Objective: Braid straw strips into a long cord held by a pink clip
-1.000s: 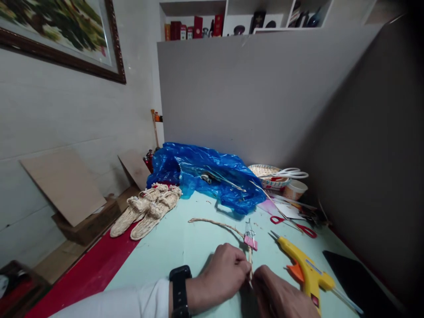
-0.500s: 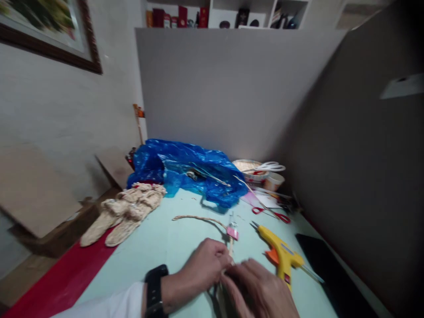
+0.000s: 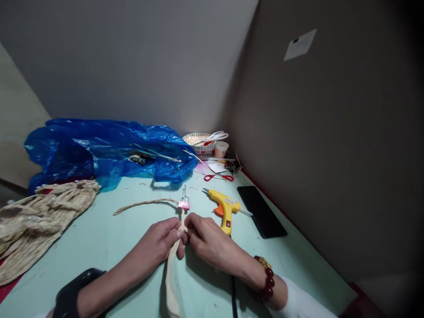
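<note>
Both hands meet at a pale, flat fibre strand (image 3: 171,282) that looks like raffia or corn husk. My left hand (image 3: 160,240) is closed, pinching the strand between thumb and fingers. My right hand (image 3: 207,240) is closed too, its fingertips on the strand from the other side, just below a pink binder clip (image 3: 184,205). The clip grips the strand's upper end, and a twisted cord (image 3: 142,204) runs out to its left. The strand's lower part hangs toward the front edge of the view. Fingers hide the exact crossing.
A yellow glue gun (image 3: 225,206) lies right of my hands, with a black phone-like slab (image 3: 261,212) beyond it. Red-handled scissors (image 3: 218,177), a basket (image 3: 199,140) and a paper cup (image 3: 221,149) are behind. A blue plastic bag (image 3: 109,152) and woven slippers (image 3: 53,221) lie left.
My view has turned right and down, so things appear farther left. My right hand, blurred and lower earlier, now has its fingertips at the strand beside my left hand.
</note>
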Demonstrator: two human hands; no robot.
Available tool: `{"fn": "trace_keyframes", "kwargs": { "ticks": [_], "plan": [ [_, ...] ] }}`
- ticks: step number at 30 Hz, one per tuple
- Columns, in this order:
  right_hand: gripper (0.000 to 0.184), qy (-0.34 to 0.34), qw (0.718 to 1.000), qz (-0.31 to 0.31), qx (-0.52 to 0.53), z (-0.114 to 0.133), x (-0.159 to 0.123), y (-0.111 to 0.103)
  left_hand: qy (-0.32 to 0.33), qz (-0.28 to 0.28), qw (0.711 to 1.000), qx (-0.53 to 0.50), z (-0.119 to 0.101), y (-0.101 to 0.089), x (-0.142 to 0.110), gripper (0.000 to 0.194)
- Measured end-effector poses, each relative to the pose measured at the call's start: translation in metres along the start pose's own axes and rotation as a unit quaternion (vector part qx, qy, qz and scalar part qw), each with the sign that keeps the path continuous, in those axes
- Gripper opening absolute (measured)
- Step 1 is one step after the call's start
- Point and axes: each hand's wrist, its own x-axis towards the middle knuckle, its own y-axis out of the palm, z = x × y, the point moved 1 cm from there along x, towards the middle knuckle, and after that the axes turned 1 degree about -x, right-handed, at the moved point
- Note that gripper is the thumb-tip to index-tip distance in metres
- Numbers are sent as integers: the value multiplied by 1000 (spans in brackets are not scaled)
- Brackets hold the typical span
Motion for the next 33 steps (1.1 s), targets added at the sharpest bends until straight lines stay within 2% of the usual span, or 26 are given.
{"fn": "trace_keyframes", "kwargs": {
  "ticks": [11, 16, 20, 22, 24, 26, 29, 33],
  "plan": [
    [15, 65, 994, -61, 62, -7, 7, 8, 14, -59, 983, 174, -10, -2, -5, 34],
    [13, 53, 993, -91, 54, -3, 6, 8, 9, -89, 969, 230, -20, -8, -9, 33],
    [12, 38, 992, -112, 41, 1, 6, 6, 29, -120, 943, 308, -26, 1, -20, 36],
    [14, 32, 992, -118, 39, 2, 6, 6, 78, -134, 915, 372, -24, 12, -27, 36],
    [15, 27, 992, -119, 41, 2, 5, 6, 147, -153, 871, 443, -17, 23, -31, 32],
    [16, 26, 992, -115, 49, 1, 4, 6, 201, -143, 823, 513, -8, 32, -33, 28],
    [15, 30, 992, -103, 68, -3, 3, 6, 236, -132, 756, 596, 4, 40, -32, 27],
    [13, 44, 990, -86, 102, -8, 5, 7, 262, -140, 689, 661, 13, 46, -30, 37]
  ]
}}
